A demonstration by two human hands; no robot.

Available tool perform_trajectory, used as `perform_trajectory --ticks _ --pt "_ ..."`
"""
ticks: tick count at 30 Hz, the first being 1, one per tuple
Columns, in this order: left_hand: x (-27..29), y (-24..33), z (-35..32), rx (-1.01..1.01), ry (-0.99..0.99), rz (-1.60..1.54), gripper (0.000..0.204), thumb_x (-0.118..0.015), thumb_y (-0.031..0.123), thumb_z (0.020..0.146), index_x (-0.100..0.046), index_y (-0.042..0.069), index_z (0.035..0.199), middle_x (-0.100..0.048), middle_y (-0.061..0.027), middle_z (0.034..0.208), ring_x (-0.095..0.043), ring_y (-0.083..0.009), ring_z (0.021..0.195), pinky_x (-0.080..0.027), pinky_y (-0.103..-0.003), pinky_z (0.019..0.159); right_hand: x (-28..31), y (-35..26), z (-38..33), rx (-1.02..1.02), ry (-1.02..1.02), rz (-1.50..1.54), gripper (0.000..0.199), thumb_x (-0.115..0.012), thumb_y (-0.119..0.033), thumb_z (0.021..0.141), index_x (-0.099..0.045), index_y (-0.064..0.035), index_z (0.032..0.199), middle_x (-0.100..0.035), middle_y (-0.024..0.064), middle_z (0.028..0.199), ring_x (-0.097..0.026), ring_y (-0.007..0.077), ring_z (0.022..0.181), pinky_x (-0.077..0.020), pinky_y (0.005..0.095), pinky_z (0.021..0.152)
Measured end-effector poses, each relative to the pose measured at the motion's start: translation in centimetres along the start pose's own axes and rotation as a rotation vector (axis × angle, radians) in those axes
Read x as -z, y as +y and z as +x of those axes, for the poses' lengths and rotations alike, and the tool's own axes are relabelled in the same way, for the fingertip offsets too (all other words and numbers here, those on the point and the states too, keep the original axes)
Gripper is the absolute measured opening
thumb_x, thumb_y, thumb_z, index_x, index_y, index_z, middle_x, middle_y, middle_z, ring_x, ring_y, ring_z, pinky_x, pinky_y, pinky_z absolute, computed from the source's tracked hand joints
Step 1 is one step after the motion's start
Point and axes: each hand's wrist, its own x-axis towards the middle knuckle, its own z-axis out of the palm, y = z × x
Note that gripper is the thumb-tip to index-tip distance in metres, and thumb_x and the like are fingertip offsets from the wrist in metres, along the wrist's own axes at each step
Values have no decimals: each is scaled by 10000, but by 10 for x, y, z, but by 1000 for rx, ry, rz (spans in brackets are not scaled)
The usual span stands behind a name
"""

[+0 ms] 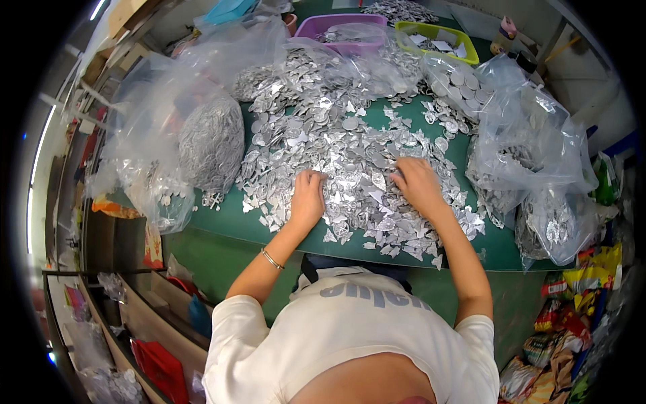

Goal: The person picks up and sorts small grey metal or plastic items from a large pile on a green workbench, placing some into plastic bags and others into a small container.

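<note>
A wide heap of small flat silver metal pieces (350, 195) covers the middle of the green table (222, 225). Some pieces are round discs, others pointed or cut into shapes. My left hand (308, 197) rests at the heap's near left part, its fingers curled down and close together; whatever is at the fingertips is too small to make out. On the right side of the heap, my right hand (418, 183) touches the pieces with thumb and fingers apart. No piece shows clearly between them.
Clear plastic bags of metal pieces stand at left (212, 145) and right (515, 158). Behind the heap are a purple basket (306, 28) and a yellow-green basket (471, 52). Wooden compartments (158, 303) are at lower left, colourful packages (548, 330) at lower right.
</note>
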Motion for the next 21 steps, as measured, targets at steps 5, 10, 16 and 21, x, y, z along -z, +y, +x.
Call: perform_trajectory --ticks 5,10,16,21 --pt "-2 -6 -7 5 54 -100 168 -512 -67 786 -538 14 930 -511 -159 949 -496 -342 943 -408 -386 832 -5 -1 13 -76 80 -1 200 -635 -211 771 -628 -11 764 -601 120 763 -542 285 820 -392 390 767" --pt "-6 -16 -19 -6 164 -288 196 -505 -92 772 -593 7 918 -571 -146 1027 -521 -343 1062 -419 -377 890 -48 -10 43 -19 4 -442 253 -657 -265 745 -654 -19 806 -606 120 849 -539 262 856 -385 414 777" --pt "-7 -19 -24 -39 207 -295 227 -518 -94 743 -593 14 928 -569 -154 1046 -519 -351 1062 -419 -386 897 -64 -7 48 -58 -57 -628 189 -621 -201 729 -659 -27 791 -611 129 808 -572 262 806 -412 416 754" --pt "-8 -21 -23 -29 193 -318 220 -525 -76 744 -590 10 935 -560 -156 1058 -504 -351 1087 -409 -388 917 -37 21 40 -147 277 -203 165 -569 -131 751 -616 26 725 -602 186 690 -610 274 659 -472 392 628"
